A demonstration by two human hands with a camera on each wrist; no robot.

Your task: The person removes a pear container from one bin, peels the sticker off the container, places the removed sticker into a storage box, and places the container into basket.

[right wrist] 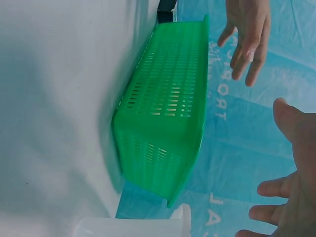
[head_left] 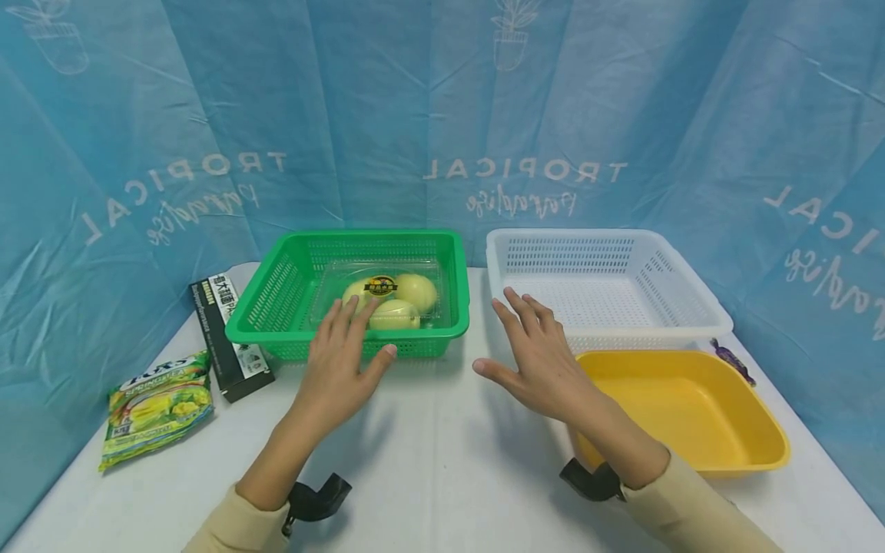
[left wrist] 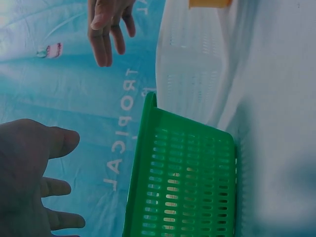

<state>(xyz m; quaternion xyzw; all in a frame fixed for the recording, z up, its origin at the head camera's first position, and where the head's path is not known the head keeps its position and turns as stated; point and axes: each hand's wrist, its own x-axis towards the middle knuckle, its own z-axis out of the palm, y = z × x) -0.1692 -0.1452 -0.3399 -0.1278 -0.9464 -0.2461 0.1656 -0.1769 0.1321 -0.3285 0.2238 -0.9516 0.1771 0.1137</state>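
Note:
My left hand [head_left: 339, 372] hovers at the front edge of the green basket [head_left: 268, 336], fingers spread and holding nothing. Inside that basket lies a clear plastic box [head_left: 328, 288] with a dark label and several pale yellow-green round fruits [head_left: 416, 292]; their exact kind is unclear. My right hand [head_left: 542, 361] is raised in front of the white basket [head_left: 691, 332], its fingers extended and apart, with nothing in it. Both wrist views show the hands in the air beside the green basket [left wrist: 192, 173], whose slotted wall hides most of what is inside.
At the left lie a green-yellow packet [head_left: 159, 407] and a long black box [head_left: 231, 338]. A yellow tub [head_left: 664, 407] stands at the right, partly under my right forearm. A small purple-wrapped piece [head_left: 733, 361] lies beside it. Blue printed cloth [head_left: 442, 115] hangs behind.

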